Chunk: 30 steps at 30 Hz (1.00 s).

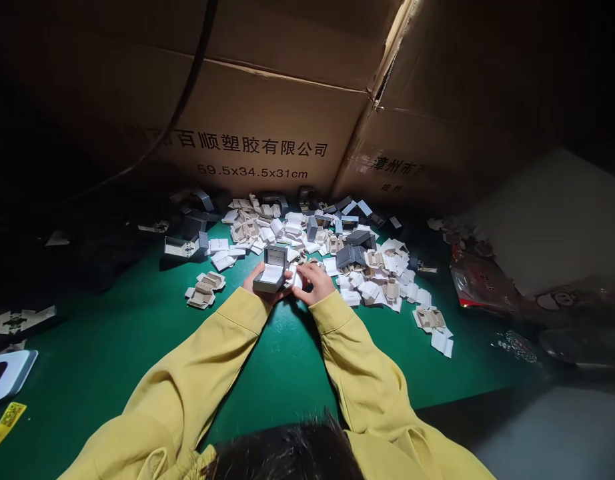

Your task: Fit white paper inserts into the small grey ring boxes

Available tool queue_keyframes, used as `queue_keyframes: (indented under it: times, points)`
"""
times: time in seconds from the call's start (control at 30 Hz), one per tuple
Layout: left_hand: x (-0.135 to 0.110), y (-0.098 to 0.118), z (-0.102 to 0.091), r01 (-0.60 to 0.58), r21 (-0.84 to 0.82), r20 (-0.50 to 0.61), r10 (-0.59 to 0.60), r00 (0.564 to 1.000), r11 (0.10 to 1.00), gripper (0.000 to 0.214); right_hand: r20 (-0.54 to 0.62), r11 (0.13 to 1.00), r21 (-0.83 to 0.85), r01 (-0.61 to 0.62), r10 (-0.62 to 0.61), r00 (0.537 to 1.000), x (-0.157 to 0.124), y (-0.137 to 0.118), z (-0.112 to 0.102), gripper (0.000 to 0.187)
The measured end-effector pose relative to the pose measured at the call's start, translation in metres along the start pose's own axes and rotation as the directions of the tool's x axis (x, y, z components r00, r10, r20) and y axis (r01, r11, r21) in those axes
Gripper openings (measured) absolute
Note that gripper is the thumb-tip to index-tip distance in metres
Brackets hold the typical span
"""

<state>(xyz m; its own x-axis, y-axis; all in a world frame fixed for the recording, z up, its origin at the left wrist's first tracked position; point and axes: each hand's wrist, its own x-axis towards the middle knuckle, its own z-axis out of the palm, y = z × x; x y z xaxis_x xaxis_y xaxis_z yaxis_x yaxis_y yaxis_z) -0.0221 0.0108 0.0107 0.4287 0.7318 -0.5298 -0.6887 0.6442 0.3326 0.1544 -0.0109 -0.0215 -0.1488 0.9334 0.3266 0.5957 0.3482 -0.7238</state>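
Cartons: two big cardboard cartons stand along the far edge of the bench, printed sides toward the person.
Bench: green top, dim at the left and right edges.
Pile: grey boxes and pale inserts heaped at mid-bench toward the far edge, just beyond both hands.
Stray pieces: small stack of inserts left of the hands; a few more toward the right edge.
Sleeves: yellow, both arms reaching forward from the near edge.
Left hand: fingers closed around the open grey box, holding it from below and the side, lid tipped up away from the person.
Right hand: fingers curled on a small white piece; what it is, cannot tell.
Key relation: white piece sits just right of the box, touching or nearly so; box opening faces up and toward the right hand, which is the nearer one to the cavity.
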Motion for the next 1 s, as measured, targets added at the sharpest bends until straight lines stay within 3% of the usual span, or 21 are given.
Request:
queue_keyframes:
  times: [0.13,0.27,0.37,0.5,0.7,1.0]
  points:
    - [0.002,-0.003,-0.001,-0.042,0.068,-0.003,0.042,0.999,0.997,0.048,-0.12,0.996,-0.006,-0.094,0.093,0.988,0.001,0.004,-0.007,0.041]
    - [0.004,-0.007,-0.008,-0.131,0.124,0.044,0.127,0.991,0.984,0.034,-0.256,0.945,0.24,-0.224,0.284,0.924,0.002,-0.001,-0.012,0.04]
    - [0.005,-0.01,-0.016,-0.21,0.223,0.1,0.192,0.976,0.952,0.049,-0.228,0.842,0.467,-0.269,0.409,0.884,0.003,-0.004,-0.009,0.042]
    - [0.007,-0.014,-0.021,-0.25,0.323,0.132,0.218,0.967,0.913,0.062,-0.111,0.733,0.616,-0.289,0.443,0.889,0.005,0.0,-0.002,0.05]
    - [0.009,-0.018,-0.02,-0.317,0.351,0.179,0.269,0.946,0.881,0.07,-0.047,0.757,0.576,-0.308,0.407,0.912,0.005,0.007,0.01,0.052]
    - [0.008,-0.019,-0.019,-0.4,0.428,0.167,0.364,0.916,0.81,0.078,-0.073,0.915,0.306,-0.261,0.296,0.952,0.0,0.002,0.003,0.045]
